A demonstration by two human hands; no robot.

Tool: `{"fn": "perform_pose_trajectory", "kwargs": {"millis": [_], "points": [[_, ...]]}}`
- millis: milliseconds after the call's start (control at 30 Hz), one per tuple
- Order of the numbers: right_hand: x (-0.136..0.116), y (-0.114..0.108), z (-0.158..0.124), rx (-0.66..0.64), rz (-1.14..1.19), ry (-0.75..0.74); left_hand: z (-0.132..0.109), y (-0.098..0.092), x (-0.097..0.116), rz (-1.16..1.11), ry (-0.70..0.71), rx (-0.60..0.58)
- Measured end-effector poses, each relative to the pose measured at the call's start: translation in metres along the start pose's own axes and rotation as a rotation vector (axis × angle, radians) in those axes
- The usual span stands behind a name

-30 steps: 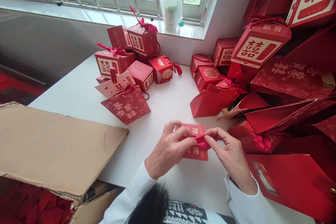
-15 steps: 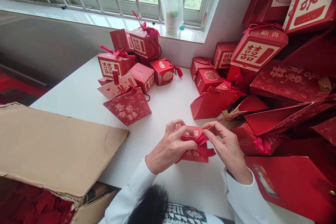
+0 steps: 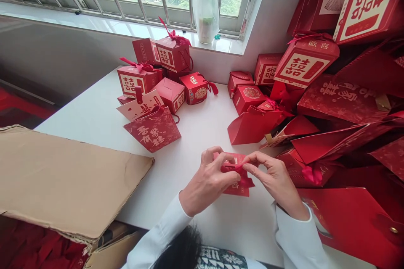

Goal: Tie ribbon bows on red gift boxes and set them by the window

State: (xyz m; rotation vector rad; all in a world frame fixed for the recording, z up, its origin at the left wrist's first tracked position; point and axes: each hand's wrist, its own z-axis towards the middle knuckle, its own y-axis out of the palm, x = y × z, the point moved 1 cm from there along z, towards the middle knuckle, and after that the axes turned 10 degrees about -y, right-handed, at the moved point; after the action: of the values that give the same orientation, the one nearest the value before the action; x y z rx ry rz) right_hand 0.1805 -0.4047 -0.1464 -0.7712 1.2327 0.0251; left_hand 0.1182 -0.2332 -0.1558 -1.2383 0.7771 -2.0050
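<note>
Leaning in over the white table [image 3: 192, 134], I can see the left hand [image 3: 208, 178] and right hand [image 3: 274, 180] close together, fingertips meeting as they pinch a crimson ribbon [image 3: 235, 168] across a small red card [image 3: 235, 189]. That card lies flat on the tabletop just in front of the person, its long axis running roughly from the person toward the window, tipped a little to the left, with the ribbon crossing it sideways. The risk looks like slack: if either pinch loosens, the slippery ribbon could slide free and any loop come undone. A hard tug might crease the thin card or skid it across the smooth surface. On the right, the heaped red gift bags [image 3: 341, 105] crowd near the right hand, and a careless elbow could send them sliding. Further off, small red boxes [image 3: 137, 80] sit below the window sill [image 3: 94, 19], and a cardboard flap [image 3: 69, 180] lies at the left.
</note>
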Motion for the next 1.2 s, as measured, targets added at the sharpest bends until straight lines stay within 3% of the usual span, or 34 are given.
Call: {"fn": "perform_pose_trajectory", "kwargs": {"millis": [333,600,867,1033,1200], "points": [[0.001,0.011,0.006,0.15,-0.158,0.028,0.002,-0.004,-0.006,-0.114,0.017,-0.091],[-0.001,0.012,0.001,0.213,-0.13,-0.04,0.002,-0.01,-0.007,-0.276,-0.286,0.04],[-0.007,0.011,-0.003,0.25,-0.091,-0.204,0.009,-0.001,0.002,-0.177,-0.348,-0.027],[-0.002,0.009,-0.007,0.292,0.014,-0.112,0.008,-0.001,0.006,-0.217,-0.407,-0.001],[0.0,0.009,-0.009,0.245,0.021,-0.064,0.009,-0.001,0.011,-0.239,-0.457,0.004]]}}
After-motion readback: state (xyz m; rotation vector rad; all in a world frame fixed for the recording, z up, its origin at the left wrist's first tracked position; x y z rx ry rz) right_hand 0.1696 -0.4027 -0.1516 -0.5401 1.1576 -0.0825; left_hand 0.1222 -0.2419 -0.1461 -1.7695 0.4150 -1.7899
